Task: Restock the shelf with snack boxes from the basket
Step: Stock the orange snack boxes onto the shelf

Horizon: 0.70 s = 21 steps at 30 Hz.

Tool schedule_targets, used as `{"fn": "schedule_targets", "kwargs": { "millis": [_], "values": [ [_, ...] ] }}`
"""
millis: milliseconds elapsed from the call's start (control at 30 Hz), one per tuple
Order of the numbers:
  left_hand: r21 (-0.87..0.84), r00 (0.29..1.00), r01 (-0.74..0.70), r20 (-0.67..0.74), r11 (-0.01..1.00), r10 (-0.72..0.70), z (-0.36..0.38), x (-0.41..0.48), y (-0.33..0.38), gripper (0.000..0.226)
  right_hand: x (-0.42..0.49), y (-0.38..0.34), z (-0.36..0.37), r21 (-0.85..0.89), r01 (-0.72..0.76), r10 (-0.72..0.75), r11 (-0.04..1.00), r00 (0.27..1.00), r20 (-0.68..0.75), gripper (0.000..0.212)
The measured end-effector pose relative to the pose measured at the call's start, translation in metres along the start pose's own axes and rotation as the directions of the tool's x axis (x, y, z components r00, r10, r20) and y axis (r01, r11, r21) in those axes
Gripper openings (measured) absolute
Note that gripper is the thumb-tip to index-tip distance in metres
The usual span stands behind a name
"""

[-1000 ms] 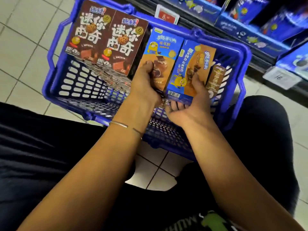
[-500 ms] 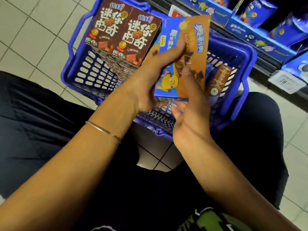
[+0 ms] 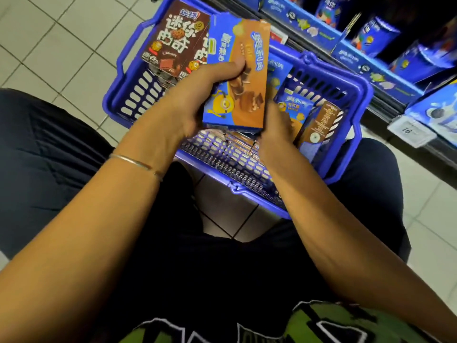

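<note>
A blue plastic basket stands on the tiled floor between my knees. My left hand grips a blue and orange snack box above the basket, thumb across its front. My right hand presses against the box's lower right edge, its fingers hidden behind the box. Brown cookie boxes stand at the basket's far left. Another blue snack box and a slim brown box lean at the basket's right side. The shelf runs along the upper right.
Blue snack packages fill the shelf, with a white price tag on its lower edge. Pale floor tiles lie left of the basket. My legs in dark trousers flank the basket on both sides.
Both hands lifted the blue and orange box out of the basket. My right hand has slid from the box's front down to its lower right edge. The view has moved closer.
</note>
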<state>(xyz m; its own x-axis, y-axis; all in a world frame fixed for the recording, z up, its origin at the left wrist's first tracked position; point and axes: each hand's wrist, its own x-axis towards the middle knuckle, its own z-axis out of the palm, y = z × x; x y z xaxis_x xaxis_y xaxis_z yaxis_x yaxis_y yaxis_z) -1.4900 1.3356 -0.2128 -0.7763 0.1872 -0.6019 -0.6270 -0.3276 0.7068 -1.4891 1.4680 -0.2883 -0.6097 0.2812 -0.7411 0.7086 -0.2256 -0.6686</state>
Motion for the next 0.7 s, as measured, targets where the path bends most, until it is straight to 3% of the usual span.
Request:
{"fn": "schedule_targets", "kwargs": {
  "millis": [67,233,333,400,467,700],
  "values": [
    [0.015,1.0,0.003,-0.012,1.0,-0.002,-0.005,0.004,0.003,0.031,0.003,0.0,0.008,0.024,0.024,-0.024,0.999,0.999,-0.021,0.059],
    [0.008,0.996,0.016,-0.084,1.0,-0.015,-0.014,0.012,-0.001,0.026,0.015,0.003,0.017,-0.196,0.018,-0.024,0.98,0.999,-0.027,0.052],
    [0.041,0.995,0.039,-0.093,0.998,-0.035,-0.018,0.016,0.0,0.022,0.015,-0.003,0.018,-0.135,0.013,-0.018,0.991,0.999,-0.03,0.045],
    [0.09,0.996,0.052,-0.083,0.995,-0.044,-0.021,0.017,0.001,0.028,0.017,-0.003,0.017,-0.09,-0.014,0.013,0.996,1.0,-0.006,0.053],
    [0.11,0.995,0.067,-0.082,0.992,-0.058,-0.024,0.018,0.001,0.026,0.019,-0.006,0.013,-0.044,-0.048,0.051,0.998,0.998,0.049,0.059],
    [0.053,0.997,0.054,-0.054,0.997,-0.051,-0.021,0.02,-0.01,0.026,0.021,-0.014,-0.002,0.122,-0.173,0.116,0.977,0.92,0.374,0.044]
  ]
}}
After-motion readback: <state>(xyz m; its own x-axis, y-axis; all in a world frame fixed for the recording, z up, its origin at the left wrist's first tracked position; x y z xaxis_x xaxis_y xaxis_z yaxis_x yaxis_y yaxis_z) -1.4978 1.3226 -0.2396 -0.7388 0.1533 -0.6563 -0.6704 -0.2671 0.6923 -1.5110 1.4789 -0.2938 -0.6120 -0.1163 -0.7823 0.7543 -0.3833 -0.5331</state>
